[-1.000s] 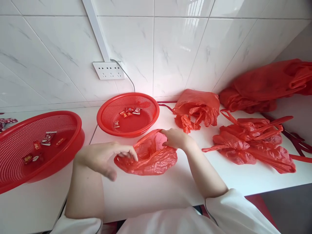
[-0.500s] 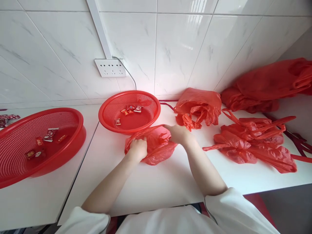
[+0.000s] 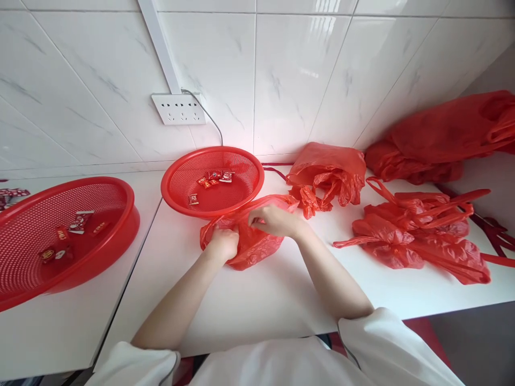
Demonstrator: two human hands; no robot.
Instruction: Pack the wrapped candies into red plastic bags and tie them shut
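A thin red plastic bag [image 3: 257, 254] lies crumpled on the white table in front of me. My left hand [image 3: 223, 244] is closed on the left side of its rim, the fingers wrapped into the film. Over the bag's mouth is my right hand [image 3: 273, 220], its fingers loosely bent and pointing left; nothing shows in them. The bag's far right rim stands up behind this hand. Just behind the bag, a round red mesh basket [image 3: 212, 210] holds several small wrapped snacks [image 3: 217, 178]. What lies inside the bag is hidden.
At left stands a larger red basket [image 3: 129, 214] with several wrapped snacks [image 3: 80, 221]. A red bag [image 3: 328, 161] sits at the wall, several more bags [image 3: 410, 230] are heaped at right, and a big red bundle [image 3: 446, 128] is behind. A socket strip [image 3: 178, 109] is on the wall.
My right hand has left the bag's right rim and moved left over its mouth. The left hand has shifted slightly left, still holding the bag. The view has moved slightly.
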